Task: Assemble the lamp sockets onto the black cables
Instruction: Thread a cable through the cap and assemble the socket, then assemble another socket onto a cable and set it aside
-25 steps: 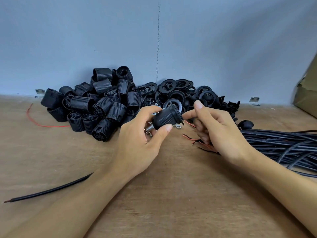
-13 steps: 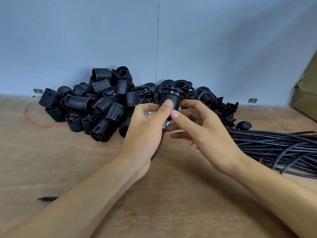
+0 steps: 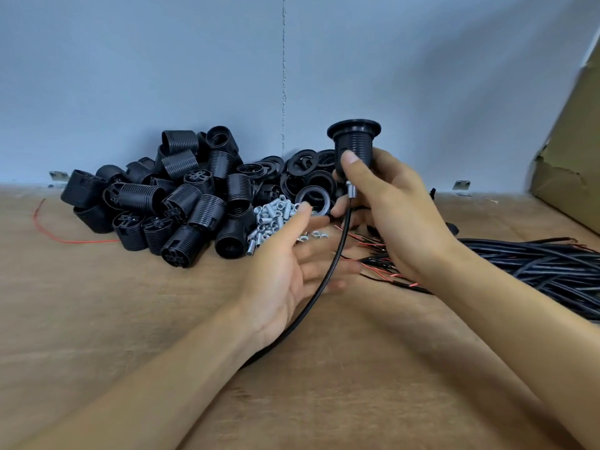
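While the head view is the only one I have, it shows the relation I care about plainly enough: my right hand (image 3: 393, 219) grips the assembled lamp socket (image 3: 354, 144) round its threaded body, thumb across the front. The socket's long axis is upright, with its flanged mouth on top, clear of the desk (image 3: 113, 319). Out of its underside comes a short metal threaded tube (image 3: 351, 190), and from that the black cable (image 3: 324, 280) drops down and to the left, running across the palm of my left hand (image 3: 285, 271). That hand lies open, palm up, fingers loosely spread and somewhat blurred; I see no finger curled round the cable. So the socket sits up and to the right of the left hand, and the right hand alone carries it. I judge this piece joined, and the next one calls for a fresh cable: the bundle of black cables (image 3: 535, 271) lies on the desk just right of the right hand, while the heap of socket shells (image 3: 181, 203) and the small metal tubes (image 3: 272, 219) lie beyond the left hand, nearer that side
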Demonstrator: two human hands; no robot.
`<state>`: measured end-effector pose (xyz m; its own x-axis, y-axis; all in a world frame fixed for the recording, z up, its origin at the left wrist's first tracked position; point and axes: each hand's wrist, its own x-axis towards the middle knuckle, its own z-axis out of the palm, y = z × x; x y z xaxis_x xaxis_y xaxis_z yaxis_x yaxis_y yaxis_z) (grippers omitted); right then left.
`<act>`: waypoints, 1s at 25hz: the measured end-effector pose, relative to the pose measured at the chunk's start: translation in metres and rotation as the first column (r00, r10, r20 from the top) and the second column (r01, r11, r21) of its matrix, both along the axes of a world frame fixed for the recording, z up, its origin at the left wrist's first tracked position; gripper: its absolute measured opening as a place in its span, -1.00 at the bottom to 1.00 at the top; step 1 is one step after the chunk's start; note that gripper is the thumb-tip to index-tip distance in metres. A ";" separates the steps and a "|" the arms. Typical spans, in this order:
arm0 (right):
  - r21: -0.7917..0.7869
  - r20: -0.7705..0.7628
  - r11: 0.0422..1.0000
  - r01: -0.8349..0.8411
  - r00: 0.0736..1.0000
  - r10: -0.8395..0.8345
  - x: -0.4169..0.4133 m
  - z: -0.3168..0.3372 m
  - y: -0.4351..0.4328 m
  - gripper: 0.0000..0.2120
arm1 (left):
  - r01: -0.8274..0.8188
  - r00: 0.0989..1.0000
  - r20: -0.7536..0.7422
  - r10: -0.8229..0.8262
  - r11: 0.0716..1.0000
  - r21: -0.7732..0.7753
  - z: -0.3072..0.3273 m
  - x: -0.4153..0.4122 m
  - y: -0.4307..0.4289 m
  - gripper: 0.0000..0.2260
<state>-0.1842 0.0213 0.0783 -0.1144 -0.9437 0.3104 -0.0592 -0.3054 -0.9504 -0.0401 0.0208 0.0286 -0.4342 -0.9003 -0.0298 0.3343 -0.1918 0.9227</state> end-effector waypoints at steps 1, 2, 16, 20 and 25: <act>0.010 0.013 1.000 0.018 1.000 -0.018 -0.004 0.004 -0.003 -0.79 | -0.005 1.000 0.012 0.004 0.999 0.037 -0.003 0.000 -0.001 -0.58; 0.033 0.039 0.999 0.026 0.999 -0.027 -0.007 0.007 -0.005 -0.79 | -0.012 1.000 0.025 0.011 0.998 0.057 -0.005 -0.001 -0.003 -0.59; 0.171 -0.074 0.962 0.212 0.977 -0.202 -0.048 0.019 -0.050 -0.74 | 0.041 0.998 0.038 -0.043 0.998 0.053 -0.010 0.007 -0.009 -0.75; 0.310 -0.134 0.923 0.230 0.971 -0.198 -0.072 0.024 -0.058 -0.77 | 0.045 0.998 0.041 -0.046 0.998 0.037 -0.011 0.005 -0.009 -0.75; 0.279 -0.456 0.898 0.340 0.870 -0.188 -0.112 0.037 -0.061 -0.76 | 0.050 0.998 0.041 -0.051 0.998 0.026 -0.013 0.006 -0.010 -0.77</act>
